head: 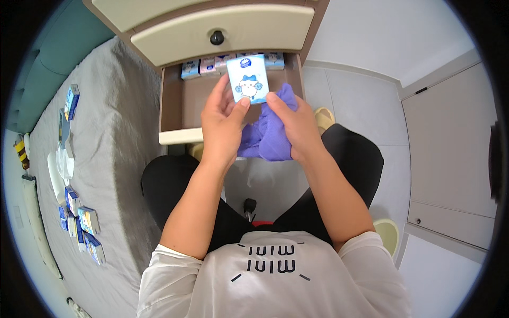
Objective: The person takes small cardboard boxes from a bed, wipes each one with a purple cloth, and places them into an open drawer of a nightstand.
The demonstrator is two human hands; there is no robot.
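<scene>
A light-blue and white tissue pack with a cartoon figure is held up over the open drawer. My left hand grips it at its left side and lower edge, the thumb on its front. In my right hand is a bunched purple cloth; that thumb also meets the pack's lower right corner. Along the back of the drawer stands a row of similar packs, blue ones and pink ones, partly hidden by the held pack.
Above is a closed drawer front with a black knob. On the grey-covered bed at left lie several packs, one more pack and white tissue. A pale green bin stands at right.
</scene>
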